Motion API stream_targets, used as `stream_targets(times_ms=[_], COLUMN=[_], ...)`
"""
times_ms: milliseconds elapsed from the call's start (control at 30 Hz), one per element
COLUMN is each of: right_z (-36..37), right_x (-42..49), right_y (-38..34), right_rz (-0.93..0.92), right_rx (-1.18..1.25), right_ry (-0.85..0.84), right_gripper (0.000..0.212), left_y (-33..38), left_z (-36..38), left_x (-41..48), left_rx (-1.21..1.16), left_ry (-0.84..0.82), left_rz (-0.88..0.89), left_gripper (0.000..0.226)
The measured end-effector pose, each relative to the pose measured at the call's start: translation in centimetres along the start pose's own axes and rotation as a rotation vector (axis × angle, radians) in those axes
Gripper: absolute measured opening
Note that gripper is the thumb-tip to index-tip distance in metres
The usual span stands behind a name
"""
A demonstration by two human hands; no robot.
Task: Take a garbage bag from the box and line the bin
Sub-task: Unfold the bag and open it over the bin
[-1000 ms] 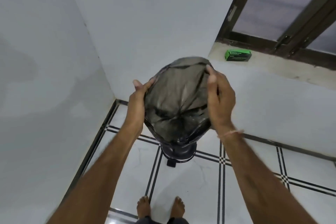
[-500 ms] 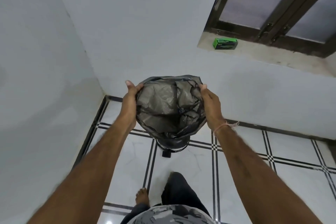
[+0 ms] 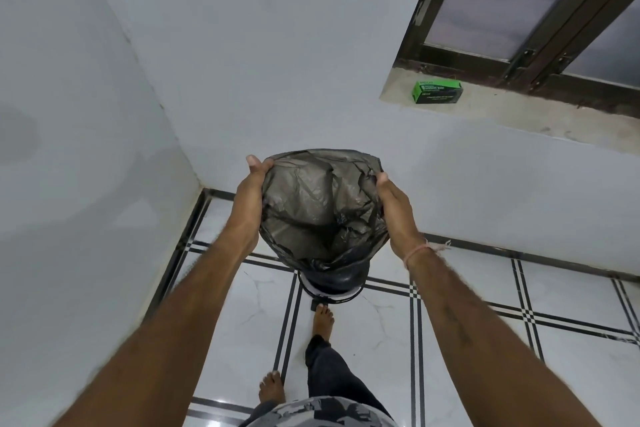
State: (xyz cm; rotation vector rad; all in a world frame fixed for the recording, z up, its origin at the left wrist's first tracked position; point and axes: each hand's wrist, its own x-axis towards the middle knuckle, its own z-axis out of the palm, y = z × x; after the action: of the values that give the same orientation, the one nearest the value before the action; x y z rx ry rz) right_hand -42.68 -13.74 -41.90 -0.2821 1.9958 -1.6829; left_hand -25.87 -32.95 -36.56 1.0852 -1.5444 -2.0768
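Above the bin: garbage bag [image 3: 322, 204] was held open, mouth up toward cam, its bottom sagging down onto/into the bin [image 3: 332, 279]; can't tell if it sat inside yet.
Bin: dark, round, on tiled floor [image 3: 467, 333] near the corner, mostly hidden by the bag; person's right foot [image 3: 322, 319] was at its pedal, contact unclear.
Left hand: left hand [image 3: 250, 198] curled round bag's left rim, thumb [image 3: 255, 163] on top edge, other fingers hidden behind the plastic. Narrow grip, pinching film.
Right hand: right hand [image 3: 394, 204] clamped on right rim, thumb [image 3: 382, 179] hooked over the edge, remaining fingers out of sight under bag. Also a closed pinch on plastic.
Box: green box [image 3: 437, 90] sat on window ledge [image 3: 519, 114], well apart from bin; bag was already out of it.
Step, my read: lowering bag in & spreading mouth.
How to do well, judged: keep rim stretched w/ both hands, centre it over bin opening, push bottom down so air escapes, then fold the rim outward over bin's lip evenly all round.
Risk: thin film could tear if pulled hard, or slip off one side.
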Motion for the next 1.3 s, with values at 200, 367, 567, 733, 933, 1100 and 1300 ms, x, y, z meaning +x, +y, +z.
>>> stream_targets(times_ms=[200, 367, 567, 733, 933, 1100, 1300], right_z=[-1.0, -2.0, -2.0, -1.2, 0.9, 2.0, 2.5], right_x=[2.5, 5.3, 6.4, 6.6, 9.2, 13.4, 17.8], right_y=[3.2, 7.5, 12.7, 19.8, 30.4, 38.5, 46.6], right_rz=[0.098, 0.203, 0.338, 0.451, 0.547, 0.554, 0.612], right_rx=[0.117, 0.139, 0.154, 0.265, 0.4, 0.421, 0.433], right_ry=[-0.018, 0.015, 0.027, 0.096, 0.108, 0.145, 0.154], right_gripper=[0.06, 0.061, 0.054, 0.06, 0.075, 0.083, 0.074], left_y=[-3.3, -7.1, -13.1, -20.1, -28.9, -37.2, -46.2], left_z=[2.1, 3.9, 4.3, 3.6, 2.2, 1.1, 1.1], left_x=[3.5, 6.6, 9.3, 11.4, 14.6, 18.7, 22.7], left_rx=[0.032, 0.068, 0.037, 0.03, 0.07, 0.165, 0.319], left_ry=[0.029, 0.06, 0.117, 0.124, 0.158, 0.131, 0.096], left_rz=[-0.155, -0.279, -0.402, -0.515, -0.477, -0.389, -0.24], left_gripper=[0.071, 0.06, 0.064, 0.071, 0.059, 0.071, 0.082])
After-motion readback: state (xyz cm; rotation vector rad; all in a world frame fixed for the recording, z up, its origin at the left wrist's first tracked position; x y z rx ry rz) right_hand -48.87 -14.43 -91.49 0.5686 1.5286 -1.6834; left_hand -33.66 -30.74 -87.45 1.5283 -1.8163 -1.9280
